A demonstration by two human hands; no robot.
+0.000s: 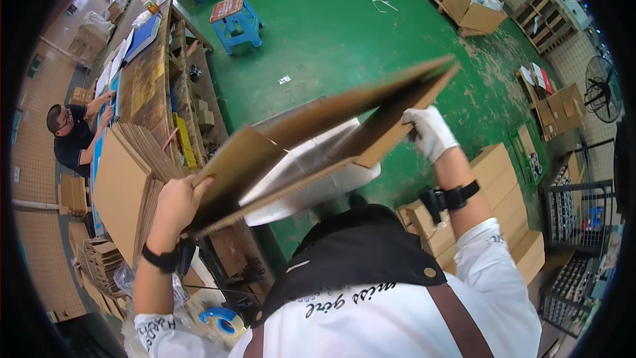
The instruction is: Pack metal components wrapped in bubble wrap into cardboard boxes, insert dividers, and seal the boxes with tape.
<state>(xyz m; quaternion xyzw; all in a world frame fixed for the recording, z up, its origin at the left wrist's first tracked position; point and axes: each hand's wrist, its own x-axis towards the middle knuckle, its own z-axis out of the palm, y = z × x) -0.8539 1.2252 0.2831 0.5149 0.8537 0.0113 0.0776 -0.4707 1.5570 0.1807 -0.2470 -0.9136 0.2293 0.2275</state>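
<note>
An unfolded cardboard box (242,159) is held up in front of me, tilted, with its open side showing and its right end higher. My left hand (177,205), bare, is closed on the box's left edge. On the right edge, my right hand (430,132) in a white glove has its fingers curled round the board. Through the box and under it shows a white, smooth-looking surface (315,195); what it belongs to is hidden. Close to my left hand stands a stack of flattened cardboard boxes (122,179).
A worn wooden workbench (149,89) runs along the left, with a person (71,134) behind it. A blue stool (238,30) stands ahead on the green floor. Closed cartons (500,189) are stacked at my right. A blue tape roll (224,321) lies at lower left.
</note>
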